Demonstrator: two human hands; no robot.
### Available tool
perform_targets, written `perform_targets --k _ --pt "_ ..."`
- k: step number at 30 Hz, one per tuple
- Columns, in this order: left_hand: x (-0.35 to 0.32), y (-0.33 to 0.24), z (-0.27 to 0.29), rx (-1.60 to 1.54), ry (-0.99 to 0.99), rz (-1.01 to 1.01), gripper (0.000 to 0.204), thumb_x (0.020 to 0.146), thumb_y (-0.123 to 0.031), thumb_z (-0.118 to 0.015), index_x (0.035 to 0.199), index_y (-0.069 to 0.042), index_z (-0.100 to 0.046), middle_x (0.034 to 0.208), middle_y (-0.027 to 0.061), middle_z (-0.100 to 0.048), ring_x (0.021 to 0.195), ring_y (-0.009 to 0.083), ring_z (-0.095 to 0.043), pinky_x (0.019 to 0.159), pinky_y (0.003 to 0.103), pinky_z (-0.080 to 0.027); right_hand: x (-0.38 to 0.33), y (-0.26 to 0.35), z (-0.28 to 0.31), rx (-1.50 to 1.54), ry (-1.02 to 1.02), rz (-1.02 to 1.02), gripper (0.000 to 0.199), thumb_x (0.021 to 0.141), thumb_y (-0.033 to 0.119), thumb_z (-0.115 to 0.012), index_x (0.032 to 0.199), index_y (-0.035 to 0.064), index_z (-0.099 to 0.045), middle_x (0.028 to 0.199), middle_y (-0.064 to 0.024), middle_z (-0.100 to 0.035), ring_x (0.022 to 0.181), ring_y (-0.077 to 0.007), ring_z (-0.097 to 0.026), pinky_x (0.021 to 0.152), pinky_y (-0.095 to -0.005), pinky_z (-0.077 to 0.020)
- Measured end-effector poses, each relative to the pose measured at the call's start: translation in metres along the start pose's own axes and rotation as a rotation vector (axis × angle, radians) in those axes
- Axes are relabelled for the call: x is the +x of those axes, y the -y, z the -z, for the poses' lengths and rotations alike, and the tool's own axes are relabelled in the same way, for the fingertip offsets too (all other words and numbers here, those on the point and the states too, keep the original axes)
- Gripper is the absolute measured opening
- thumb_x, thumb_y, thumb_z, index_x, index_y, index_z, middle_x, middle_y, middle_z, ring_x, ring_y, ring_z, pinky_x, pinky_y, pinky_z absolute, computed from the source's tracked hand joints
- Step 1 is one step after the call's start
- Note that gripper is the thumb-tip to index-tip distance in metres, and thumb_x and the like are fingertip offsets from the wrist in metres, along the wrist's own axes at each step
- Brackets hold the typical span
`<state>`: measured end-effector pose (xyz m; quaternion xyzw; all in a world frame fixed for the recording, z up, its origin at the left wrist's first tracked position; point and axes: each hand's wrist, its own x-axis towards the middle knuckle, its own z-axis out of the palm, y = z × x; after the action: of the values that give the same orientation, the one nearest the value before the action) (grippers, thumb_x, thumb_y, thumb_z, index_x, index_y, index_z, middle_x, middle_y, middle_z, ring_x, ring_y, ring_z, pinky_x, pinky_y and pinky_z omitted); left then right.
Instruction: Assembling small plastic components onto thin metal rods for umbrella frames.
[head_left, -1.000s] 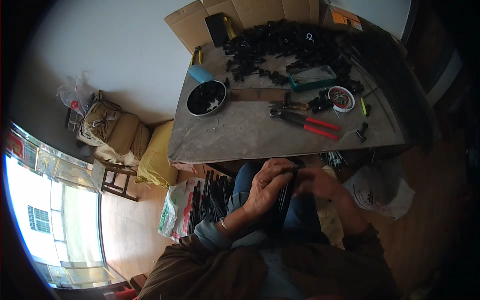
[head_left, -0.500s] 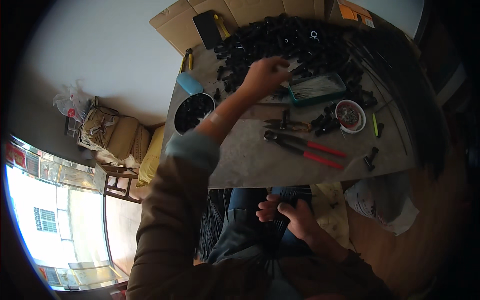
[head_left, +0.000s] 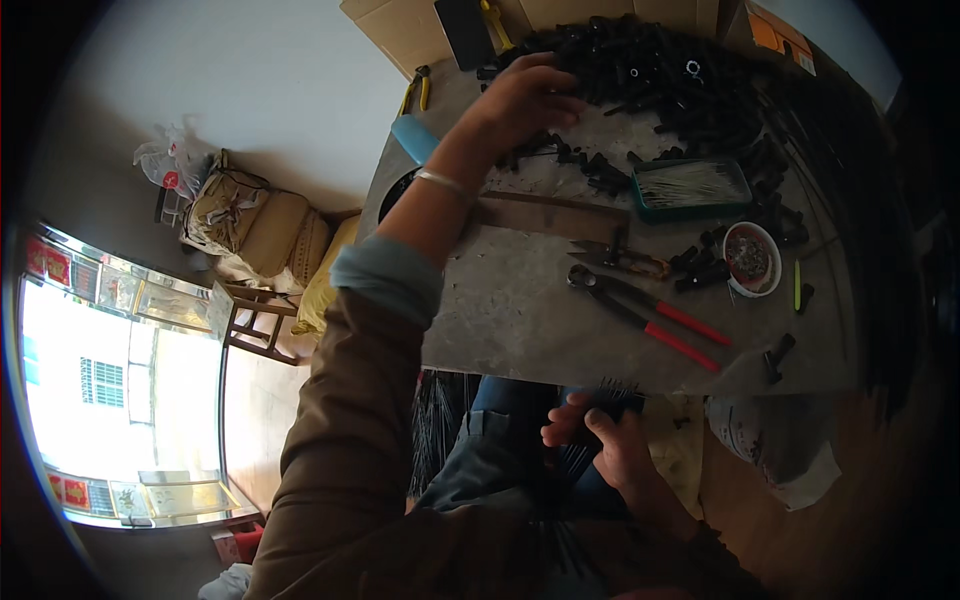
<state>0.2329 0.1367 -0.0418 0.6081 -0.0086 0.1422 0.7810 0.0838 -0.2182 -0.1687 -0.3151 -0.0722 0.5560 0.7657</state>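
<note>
My left hand (head_left: 525,100) reaches over the near left edge of a heap of small black tubular parts (head_left: 640,75). Its fingers are apart and bent downward, with nothing visible in them. On my lap, my right hand (head_left: 605,440) is curled around a bundle of thin black rods (head_left: 575,458), whose tips stick out above the fingers. More thin dark rods (head_left: 437,430) hang beside my left leg. Right of my left hand stands a green tray (head_left: 692,210) with thin pale strips in it.
Red-handled pincers (head_left: 650,315), pliers (head_left: 625,260) and a flat brown bar (head_left: 555,212) lie on the grey table (head_left: 490,310). A white tub (head_left: 752,258) with grey bits stands at the right. My left forearm partly hides a container of black parts (head_left: 398,190). Cardboard (head_left: 385,35) stands behind.
My left hand has moved away from the tray, leftward and farther over the heap. My right hand stays at my lap with the rods. The whole view has shifted slightly.
</note>
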Motion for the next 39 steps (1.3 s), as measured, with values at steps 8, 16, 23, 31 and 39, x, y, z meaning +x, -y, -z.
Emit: perform_targets --k 8,16,23,31,39 --pt "-0.022 0.016 0.005 0.912 -0.162 0.252 0.051 0.082 -0.024 -0.065 0.129 -0.01 -0.054 0.069 0.011 -0.063 0.075 0.0272 -0.065 0.068 0.039 -0.053 -0.002 0.0 -0.007 -0.084 -0.03 0.024 0.032 0.097 0.02 -0.051 0.121 -0.0019 -0.051 0.106 -0.0195 -0.065 0.092 -0.0326 -0.068 0.078 -0.0434 -0.0535" --pt "-0.017 0.052 -0.009 1.647 -0.033 0.014 0.025 0.078 -0.02 -0.063 0.1 -0.01 -0.069 0.105 0.0167 -0.065 0.099 0.0372 -0.064 0.084 0.045 -0.052 -0.01 -0.008 -0.017 -0.06 0.024 -0.002 0.032 0.099 0.02 -0.048 0.122 -0.0019 -0.049 0.108 -0.0211 -0.064 0.094 -0.0342 -0.067 0.081 -0.0451 -0.0532" --pt "-0.103 -0.008 -0.042 1.118 0.059 -0.011 0.029 0.085 -0.021 -0.069 0.107 -0.003 -0.064 0.077 0.0067 -0.066 0.067 0.0132 -0.063 0.059 0.027 -0.053 -0.009 -0.017 -0.022 0.031 0.046 0.034 0.031 0.098 0.024 -0.048 0.123 0.0061 -0.042 0.107 -0.0244 -0.063 0.09 -0.039 -0.067 0.077 -0.0525 -0.0551" --pt "-0.297 -0.007 -0.066 0.389 -0.108 0.391 0.022 0.081 -0.011 -0.07 0.099 -0.001 -0.064 0.065 -0.0002 -0.056 0.053 0.006 -0.049 0.047 0.022 -0.038 -0.01 -0.02 -0.068 -0.143 -0.016 0.071 0.022 0.099 0.019 -0.045 0.11 -0.0002 -0.048 0.096 -0.0191 -0.064 0.081 -0.0306 -0.068 0.07 -0.0423 -0.0581" --pt "-0.363 0.043 -0.08 -0.503 -0.238 0.338 0.017 0.089 -0.012 -0.065 0.101 -0.001 -0.062 0.079 0.0056 -0.062 0.057 0.013 -0.055 0.054 0.026 -0.047 -0.011 -0.054 -0.097 -0.338 -0.02 0.103 0.023 0.097 0.023 -0.055 0.1 0.0001 -0.055 0.084 -0.0103 -0.062 0.067 -0.0212 -0.065 0.062 -0.0353 -0.0576"
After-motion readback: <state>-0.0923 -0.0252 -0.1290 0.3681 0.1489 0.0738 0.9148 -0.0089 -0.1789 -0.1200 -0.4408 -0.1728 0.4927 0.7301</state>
